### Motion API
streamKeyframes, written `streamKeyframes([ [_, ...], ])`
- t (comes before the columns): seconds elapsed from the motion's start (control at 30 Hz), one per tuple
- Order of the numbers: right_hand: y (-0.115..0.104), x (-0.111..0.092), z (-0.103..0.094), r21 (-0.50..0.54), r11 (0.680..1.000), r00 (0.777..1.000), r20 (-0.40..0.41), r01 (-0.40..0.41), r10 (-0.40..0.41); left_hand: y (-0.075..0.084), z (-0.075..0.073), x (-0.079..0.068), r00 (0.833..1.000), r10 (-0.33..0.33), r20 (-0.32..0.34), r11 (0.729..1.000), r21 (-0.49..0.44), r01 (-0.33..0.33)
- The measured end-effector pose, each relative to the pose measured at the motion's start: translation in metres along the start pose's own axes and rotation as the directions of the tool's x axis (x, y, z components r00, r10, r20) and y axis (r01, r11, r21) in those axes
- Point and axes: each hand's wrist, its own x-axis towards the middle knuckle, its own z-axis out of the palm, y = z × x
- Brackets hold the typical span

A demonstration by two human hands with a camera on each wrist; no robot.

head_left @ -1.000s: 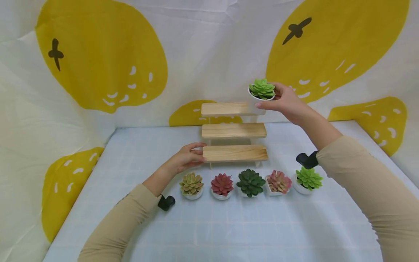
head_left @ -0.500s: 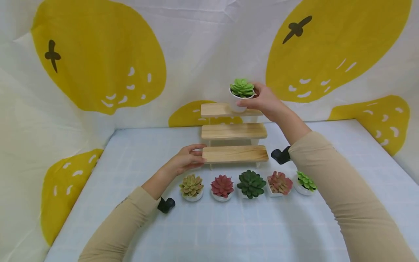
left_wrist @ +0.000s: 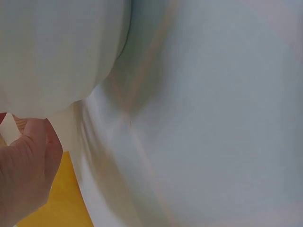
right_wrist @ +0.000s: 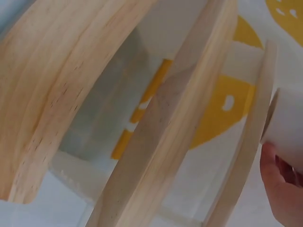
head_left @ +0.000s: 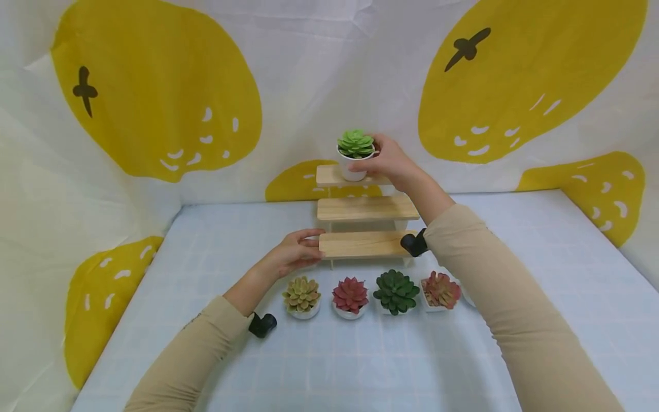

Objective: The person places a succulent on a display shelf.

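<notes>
My right hand [head_left: 388,163] grips the white round pot of a bright green succulent [head_left: 355,144] at the left part of the top shelf [head_left: 327,175] of a three-tier wooden stand [head_left: 368,209]. In the right wrist view the white pot [right_wrist: 289,127] leans a little, its base edge close to the shelf; whether it touches, I cannot tell. My left hand [head_left: 294,252] holds the left end of the lowest shelf [head_left: 360,245] between thumb and fingers. In the left wrist view, part of that hand [left_wrist: 28,165] shows at the lower left, on a piece of wood.
In front of the stand, a row holds a yellowish succulent [head_left: 301,294], a red one [head_left: 350,294], a dark green one [head_left: 396,292] and a pink one [head_left: 441,290] in a square pot. A white pot edge [head_left: 467,294] peeks out beside my right sleeve. Patterned cloth [head_left: 309,86] hangs behind.
My right hand has carried the bright green succulent leftward and slightly down, from the top shelf's right end to its left part. The right sleeve now covers most of the rightmost pot. My left hand stays.
</notes>
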Motion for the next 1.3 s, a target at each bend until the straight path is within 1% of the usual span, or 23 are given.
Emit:
streamKeyframes([
  [0.17,-0.001,0.005,0.008,0.006,1.000,1.000,0.007,-0.003,0.003,-0.001,0.001,0.001,1.000,-0.002,-0.009,1.000,-0.001,0.002],
  [0.3,-0.002,0.007,0.012,0.014,1.000,1.000,0.011,-0.019,0.019,-0.001,0.000,0.001,1.000,0.007,-0.004,1.000,0.003,-0.007],
  [0.43,-0.002,0.008,0.016,0.012,0.999,1.000,-0.003,-0.031,0.031,-0.001,0.000,0.000,1.000,0.021,0.007,1.000,-0.006,-0.021],
  [0.57,-0.002,0.011,0.020,0.019,0.999,1.000,-0.007,-0.026,0.026,-0.001,-0.001,-0.002,1.000,0.028,0.008,1.000,-0.014,-0.027],
  [0.67,-0.003,0.011,0.022,0.037,0.999,1.000,0.006,-0.015,0.015,-0.001,-0.002,-0.002,0.999,0.033,0.011,0.999,-0.013,-0.033],
  [0.8,-0.004,0.009,0.020,0.030,1.000,1.000,0.024,-0.007,0.006,-0.001,0.000,-0.003,0.999,0.035,0.017,0.999,-0.011,-0.035],
  [0.93,-0.001,0.009,0.016,0.046,0.999,1.000,0.027,-0.001,0.000,-0.001,0.002,-0.003,0.999,0.033,0.011,0.999,-0.009,-0.033],
  [1.03,0.000,0.007,0.014,0.069,0.998,1.000,0.027,-0.014,0.012,-0.001,0.002,-0.003,1.000,0.029,0.007,1.000,-0.008,-0.029],
  [1.17,0.000,0.007,0.011,0.075,0.997,0.999,0.035,-0.036,0.034,-0.002,0.002,-0.003,1.000,0.028,0.006,1.000,-0.011,-0.028],
  [1.3,-0.002,0.005,0.003,0.084,0.996,0.997,0.073,-0.040,0.034,-0.002,0.000,-0.001,0.999,0.035,0.006,0.999,-0.006,-0.035],
])
